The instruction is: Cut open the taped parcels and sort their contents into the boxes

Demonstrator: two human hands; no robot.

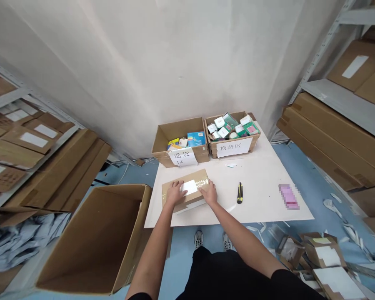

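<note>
A taped cardboard box (187,200) with a white label on top lies on the table before me. My left hand (175,192) rests on its top near the left, fingers bent over the near side and thumb at the label. At the right end, my right hand (209,192) grips the corner by the clear tape. Both hands hold the box between them. To the right of it lies a yellow and black box cutter (240,193), apart from my hands.
Two open cartons with handwritten signs stand at the table's back; the left carton (187,159) holds several small packs, the right carton (254,143) white and green boxes. A large open carton (96,237) stands left. A blurred pink item (289,196) lies right. Loaded shelves flank both sides.
</note>
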